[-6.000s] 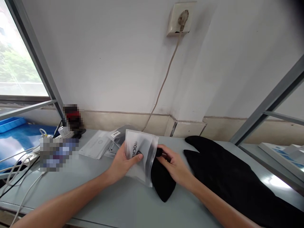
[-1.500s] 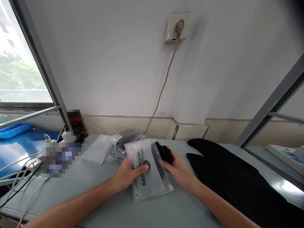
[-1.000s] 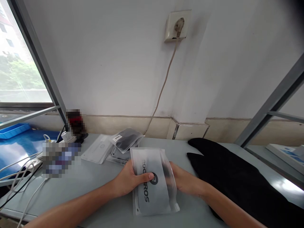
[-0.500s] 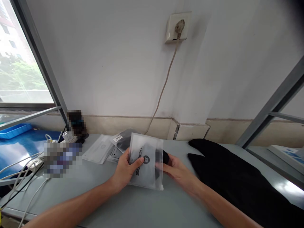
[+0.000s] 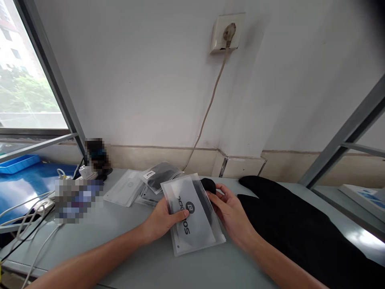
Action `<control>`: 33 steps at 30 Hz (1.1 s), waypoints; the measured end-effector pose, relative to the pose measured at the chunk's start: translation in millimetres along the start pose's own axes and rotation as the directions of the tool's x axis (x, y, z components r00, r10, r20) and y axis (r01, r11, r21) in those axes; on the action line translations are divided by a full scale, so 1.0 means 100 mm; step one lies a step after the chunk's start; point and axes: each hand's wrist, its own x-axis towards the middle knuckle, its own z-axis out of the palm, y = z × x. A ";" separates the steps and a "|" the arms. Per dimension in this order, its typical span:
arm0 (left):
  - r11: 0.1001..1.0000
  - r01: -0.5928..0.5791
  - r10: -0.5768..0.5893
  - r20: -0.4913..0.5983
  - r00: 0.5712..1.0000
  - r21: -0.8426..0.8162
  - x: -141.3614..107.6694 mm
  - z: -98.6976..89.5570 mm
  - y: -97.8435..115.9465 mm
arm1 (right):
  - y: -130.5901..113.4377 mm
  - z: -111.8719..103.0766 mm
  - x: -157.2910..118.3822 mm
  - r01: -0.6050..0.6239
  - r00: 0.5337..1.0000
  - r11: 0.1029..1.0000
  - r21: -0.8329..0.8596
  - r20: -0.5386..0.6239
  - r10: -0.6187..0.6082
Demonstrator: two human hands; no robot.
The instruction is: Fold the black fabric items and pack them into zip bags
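Observation:
A frosted plastic bag [image 5: 195,224] with dark printed lettering and a round logo is tilted above the grey table. My left hand [image 5: 165,218] grips its left side, thumb on the front near the logo. At the bag's right edge, my right hand [image 5: 227,204] has its fingers closed on a folded black cloth [image 5: 208,185], which sticks out past the bag's upper right edge. Part of the cloth is hidden behind or inside the bag; I cannot tell which.
Behind my left hand lie filled bags [image 5: 164,176] and flat bags [image 5: 124,188]. Black fabric pieces [image 5: 294,216] cover the right of the table [image 5: 135,265]. White cables [image 5: 27,224] and a blue tray [image 5: 19,163] are at left. A plug [image 5: 229,32] is in the wall.
The bag has turned, its lower end swinging right and toward me. My right hand has moved slightly right and up, and more of the black cloth shows beside the bag.

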 end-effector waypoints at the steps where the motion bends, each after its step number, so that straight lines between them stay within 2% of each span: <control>1: 1.000 -0.010 0.010 0.001 1.000 -0.002 0.00 0.00 -0.01 | -0.02 0.00 -0.01 0.006 0.999 1.000 -0.011 0.038 -0.005; 3: 0.999 -0.042 0.043 -0.056 0.997 0.016 0.01 -0.01 -0.03 | -0.05 0.02 -0.05 0.019 0.989 0.999 -0.037 0.148 -0.013; 6: 0.995 -0.072 0.082 -0.158 0.984 0.070 0.01 -0.02 -0.04 | -0.08 0.03 -0.10 0.036 0.940 0.994 -0.099 0.340 0.000; 8: 0.993 -0.069 0.083 -0.151 0.985 0.095 0.00 -0.03 -0.05 | -0.09 0.05 -0.12 0.054 0.913 0.987 -0.154 0.408 0.013; 13: 0.997 -0.033 0.034 -0.017 0.999 0.069 -0.02 -0.02 -0.06 | -0.06 0.07 -0.11 0.072 0.932 0.970 -0.231 0.362 0.017; 16: 1.000 0.007 -0.007 -0.006 1.000 0.019 -0.02 0.00 -0.05 | -0.09 0.06 -0.11 0.047 0.913 0.967 -0.250 0.404 0.061; 18: 1.000 0.023 -0.023 -0.031 0.999 0.009 -0.02 0.00 -0.05 | -0.14 0.05 -0.13 0.035 0.858 0.958 -0.285 0.499 0.117; 21: 0.998 0.016 -0.013 -0.063 0.998 0.056 -0.03 -0.02 -0.03 | -0.22 0.04 -0.19 0.050 0.737 0.928 -0.370 0.640 0.215; 23: 0.996 0.012 -0.006 -0.059 0.998 0.090 -0.03 -0.02 -0.01 | -0.22 0.04 -0.23 0.100 0.704 0.910 -0.403 0.674 0.222; 25: 0.995 0.034 -0.031 -0.032 0.999 0.097 -0.04 -0.02 0.00 | -0.18 0.05 -0.23 0.153 0.732 0.906 -0.394 0.661 0.164; 29: 0.998 0.053 -0.054 0.031 0.998 0.033 -0.05 0.00 0.03 | -0.04 0.06 -0.16 0.202 0.878 0.919 -0.338 0.478 -0.017; 30: 0.999 0.043 -0.045 0.049 0.998 0.027 -0.06 0.00 0.03 | -0.02 0.06 -0.14 0.205 0.902 0.922 -0.328 0.429 -0.048; 31: 0.999 0.035 -0.037 0.067 0.997 0.028 -0.06 0.00 0.03 | -0.02 0.04 -0.13 0.205 0.913 0.924 -0.322 0.403 -0.062; 33: 0.998 0.041 -0.045 0.099 0.994 0.044 -0.06 0.00 0.02 | -0.05 0.01 -0.11 0.184 0.904 0.925 -0.332 0.428 -0.026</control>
